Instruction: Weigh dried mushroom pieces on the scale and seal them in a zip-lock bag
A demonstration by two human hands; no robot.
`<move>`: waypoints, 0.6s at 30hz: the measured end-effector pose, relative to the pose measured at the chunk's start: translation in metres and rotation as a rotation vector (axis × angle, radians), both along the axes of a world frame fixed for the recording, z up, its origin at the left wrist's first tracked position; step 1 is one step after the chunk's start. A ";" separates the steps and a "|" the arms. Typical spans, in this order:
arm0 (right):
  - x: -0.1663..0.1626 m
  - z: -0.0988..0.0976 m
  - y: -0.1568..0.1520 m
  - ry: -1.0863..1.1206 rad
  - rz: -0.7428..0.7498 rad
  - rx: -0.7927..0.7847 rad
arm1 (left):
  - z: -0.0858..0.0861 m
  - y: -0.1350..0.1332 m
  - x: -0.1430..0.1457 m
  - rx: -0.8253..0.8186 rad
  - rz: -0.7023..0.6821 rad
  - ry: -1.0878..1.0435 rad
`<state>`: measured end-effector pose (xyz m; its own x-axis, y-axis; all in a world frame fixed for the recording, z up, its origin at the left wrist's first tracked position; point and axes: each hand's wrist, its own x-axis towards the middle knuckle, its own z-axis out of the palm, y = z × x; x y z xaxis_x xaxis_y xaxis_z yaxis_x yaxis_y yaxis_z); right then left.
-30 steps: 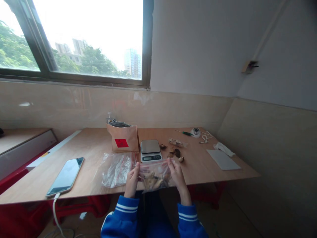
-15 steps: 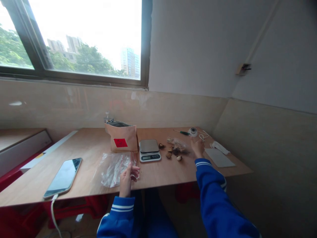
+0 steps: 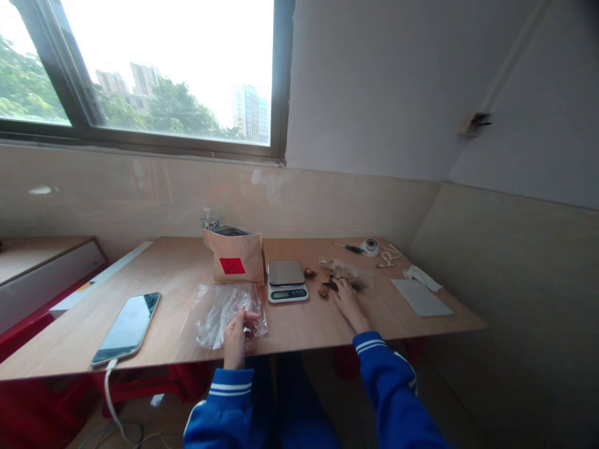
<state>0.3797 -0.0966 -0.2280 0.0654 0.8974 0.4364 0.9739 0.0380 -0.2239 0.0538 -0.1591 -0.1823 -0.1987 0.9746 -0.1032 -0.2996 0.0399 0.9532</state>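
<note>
My right hand (image 3: 350, 302) reaches palm down over a small group of brown dried mushrooms (image 3: 322, 291). Its fingers are stretched out, the tips touching or just above the mushrooms; it partly covers some of them. A clear plastic bag (image 3: 362, 276) with more dried pieces lies behind these fingers. Half curled, with thumb and fingers apart, my left hand (image 3: 238, 333) rests by the right edge of some clear zip bags (image 3: 213, 318); I see nothing held in it. Between the hands stands a white kitchen scale (image 3: 287, 280) with a bare metal plate.
An open brown paper pouch (image 3: 238, 255) with a red label stands behind the zip bags. At left lies a phone (image 3: 126, 327) on a cable. Toward the right are a green screwdriver (image 3: 354, 249), a white dome camera (image 3: 370, 247) and a white sheet (image 3: 421, 297).
My right hand has come left and nearer, from beside the dome camera down to the mushrooms. My left hand has barely moved. The view has shifted slightly.
</note>
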 end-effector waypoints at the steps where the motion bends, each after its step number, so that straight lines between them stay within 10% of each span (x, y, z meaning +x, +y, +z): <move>1: 0.000 0.003 0.001 -0.028 -0.023 -0.023 | 0.000 0.000 -0.001 0.001 0.003 0.002; 18: 0.001 0.045 0.000 -0.060 -0.120 -0.222 | 0.001 -0.001 -0.004 -0.003 0.019 -0.027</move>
<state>0.3804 -0.0965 -0.1835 0.1570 0.9589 0.2363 0.9803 -0.1222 -0.1552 0.0494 -0.1606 -0.1818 -0.2140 0.9704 -0.1115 -0.3259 0.0367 0.9447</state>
